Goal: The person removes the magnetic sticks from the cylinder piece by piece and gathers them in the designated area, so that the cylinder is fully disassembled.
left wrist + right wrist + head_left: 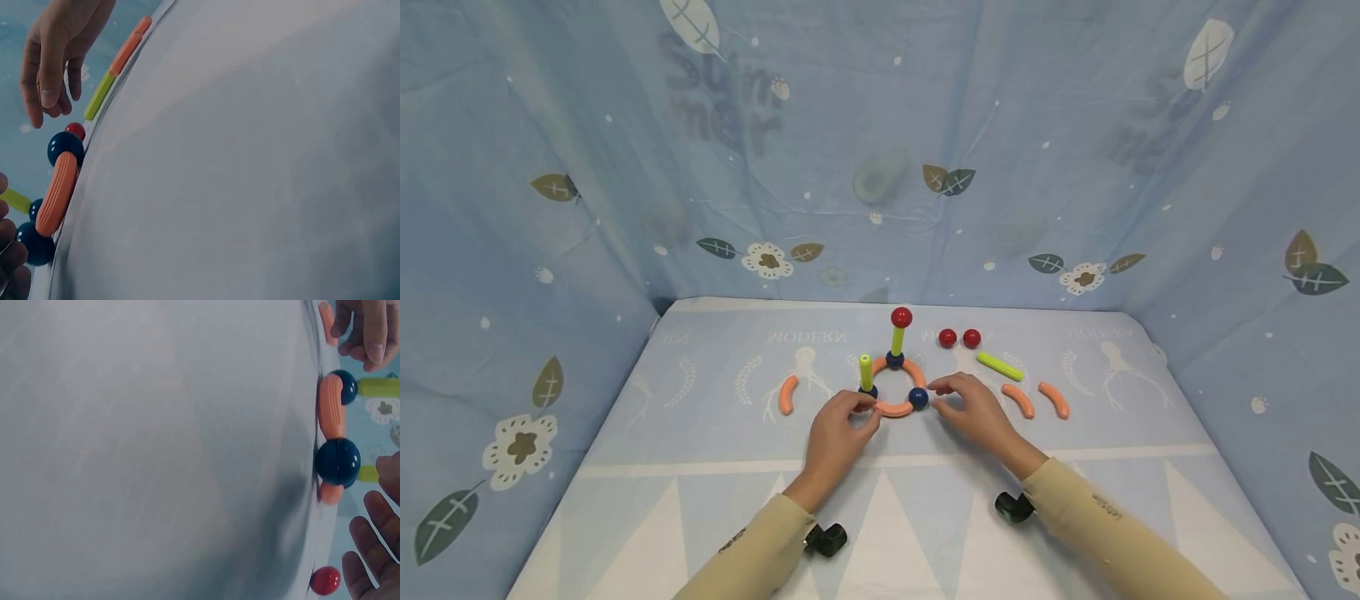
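Three orange curved sticks, the front one nearest me, join three navy balls into a ring on the table. My left hand has its fingertips beside the left navy ball, fingers loosely bent and gripping nothing. A yellow-green rod stands upright on that ball. From the back navy ball rises another yellow-green rod, topped by a red ball. My right hand hovers with spread, relaxed fingers just right of the right navy ball, which carries no rod.
Two red balls, one of them here, lie behind the ring to the right. A loose yellow-green rod and two orange curved sticks are right of my right hand. Another orange curved stick lies left. A patterned curtain encloses the table.
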The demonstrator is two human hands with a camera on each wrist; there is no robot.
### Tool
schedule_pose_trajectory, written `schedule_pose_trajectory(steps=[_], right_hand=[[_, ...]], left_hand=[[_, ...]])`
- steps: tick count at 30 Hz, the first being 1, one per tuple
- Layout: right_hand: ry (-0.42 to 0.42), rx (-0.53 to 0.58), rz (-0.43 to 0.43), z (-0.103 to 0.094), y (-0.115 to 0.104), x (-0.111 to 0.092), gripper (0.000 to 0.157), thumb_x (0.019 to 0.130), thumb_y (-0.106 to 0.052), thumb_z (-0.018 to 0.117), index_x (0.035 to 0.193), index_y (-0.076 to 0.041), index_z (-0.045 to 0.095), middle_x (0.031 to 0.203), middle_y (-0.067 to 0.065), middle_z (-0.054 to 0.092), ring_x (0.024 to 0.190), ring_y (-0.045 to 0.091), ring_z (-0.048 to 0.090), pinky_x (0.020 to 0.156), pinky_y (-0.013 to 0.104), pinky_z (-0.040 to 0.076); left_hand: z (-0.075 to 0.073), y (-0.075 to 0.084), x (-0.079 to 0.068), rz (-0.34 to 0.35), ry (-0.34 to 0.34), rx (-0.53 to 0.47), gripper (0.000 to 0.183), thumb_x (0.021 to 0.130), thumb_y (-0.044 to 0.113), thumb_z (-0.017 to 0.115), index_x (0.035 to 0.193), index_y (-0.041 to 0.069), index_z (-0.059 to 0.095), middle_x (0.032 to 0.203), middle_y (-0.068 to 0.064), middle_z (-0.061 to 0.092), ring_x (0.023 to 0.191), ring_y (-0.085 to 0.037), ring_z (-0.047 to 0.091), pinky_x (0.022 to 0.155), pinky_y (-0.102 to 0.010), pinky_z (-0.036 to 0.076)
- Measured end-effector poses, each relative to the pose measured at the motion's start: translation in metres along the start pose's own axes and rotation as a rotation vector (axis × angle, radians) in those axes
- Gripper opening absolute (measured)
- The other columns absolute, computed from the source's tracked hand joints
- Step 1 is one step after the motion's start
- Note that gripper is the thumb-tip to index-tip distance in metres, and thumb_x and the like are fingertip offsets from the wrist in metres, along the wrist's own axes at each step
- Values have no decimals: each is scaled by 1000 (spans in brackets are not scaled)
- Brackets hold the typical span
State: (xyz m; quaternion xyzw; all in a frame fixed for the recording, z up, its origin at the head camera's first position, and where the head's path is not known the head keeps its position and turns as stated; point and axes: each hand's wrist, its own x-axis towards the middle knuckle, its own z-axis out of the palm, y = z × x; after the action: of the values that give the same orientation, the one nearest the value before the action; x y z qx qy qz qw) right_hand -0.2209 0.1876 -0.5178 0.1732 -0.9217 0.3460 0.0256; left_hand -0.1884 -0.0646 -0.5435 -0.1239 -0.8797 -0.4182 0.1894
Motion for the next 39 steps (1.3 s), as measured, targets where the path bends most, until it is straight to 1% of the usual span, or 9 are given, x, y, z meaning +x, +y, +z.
schedule_pose_trajectory(steps=[5,9,13,18,21,26,30,34,39], right_hand=[[2,23,-49,10,-9,4,25,91,-16,78,116,-12,73,110,-1,70,109,21,61,96,45,50],[5,50,-77,19,-14,8,26,92,-16,78,116,-9,74,111,0,69,110,23,60,99,45,49],[6,41,-79,27,-17,14,27,92,-17,77,118,-11,74,117,2,68,116,23,58,103,46,48],[-2,31,-62,38,-23,21,28,92,-21,77,119,-17,73,126,5,67,123,26,57,107,47,45],[-23,44,-45,45,-27,26,30,92,-22,77,122,-17,72,127,4,67,124,26,57,106,47,46],[-39,65,-46,55,-33,33,35,92,-24,78,124,-14,71,122,2,69,123,25,59,107,47,45],[-37,96,-49,61,-36,39,38,90,-25,80,125,-11,70,123,3,70,123,24,60,109,46,43],[-30,112,-52,65,-38,43,40,87,-22,82,123,-9,71,121,2,71,119,22,62,107,46,45],[-7,72,-77,69,-38,47,35,87,-23,83,120,-12,72,116,-1,73,112,17,65,102,41,49]], left_hand=[[-7,-11,3,-57,20,4,16,87,18,82,97,12,72,92,0,67,84,-16,65,74,-33,55],[-11,-18,6,-91,24,0,23,88,20,81,105,9,71,94,-5,65,85,-20,64,73,-36,53],[-13,-25,9,-113,26,2,32,88,22,81,114,8,70,98,-7,66,88,-21,63,75,-37,53],[-14,-31,13,-118,24,5,39,88,24,81,121,8,69,104,-6,67,92,-22,64,78,-39,54],[-15,-34,16,-112,16,15,43,88,27,81,125,9,69,108,-4,68,96,-22,64,82,-40,54],[-15,-37,18,-69,13,23,47,90,30,80,130,9,67,119,-3,68,107,-24,63,91,-43,53],[-14,-38,20,-53,13,15,49,91,31,79,132,9,66,125,-4,67,114,-25,61,96,-45,51],[-13,-39,22,-54,11,-5,48,91,30,79,133,10,66,125,-5,67,113,-25,62,96,-45,51],[-10,-38,26,-67,-5,-42,47,90,27,80,132,11,66,122,-6,67,109,-24,63,94,-44,52]])
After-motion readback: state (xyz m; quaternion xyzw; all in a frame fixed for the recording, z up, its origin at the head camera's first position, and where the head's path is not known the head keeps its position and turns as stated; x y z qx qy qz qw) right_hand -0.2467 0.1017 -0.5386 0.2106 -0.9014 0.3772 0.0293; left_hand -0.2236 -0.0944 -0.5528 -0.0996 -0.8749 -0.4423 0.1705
